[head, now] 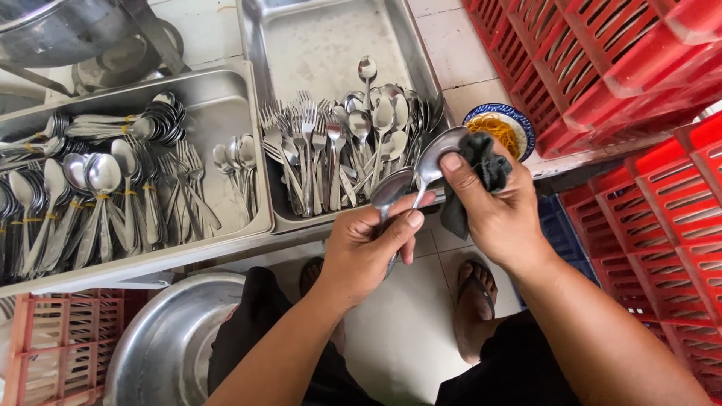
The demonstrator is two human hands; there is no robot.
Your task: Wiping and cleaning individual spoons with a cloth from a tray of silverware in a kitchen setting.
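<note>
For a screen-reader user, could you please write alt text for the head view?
Seen from above, the left hand holds two steel spoons while the right hand rubs one with a dark cloth. Behind them, steel trays hold loose and bundled forks and spoons, beside red crates and a blue-rimmed bowl.

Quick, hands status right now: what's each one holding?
Left hand: closed around the handles of two spoons.
Right hand: closed on a dark cloth, thumb pressing the bowl of the upper spoon.
</note>
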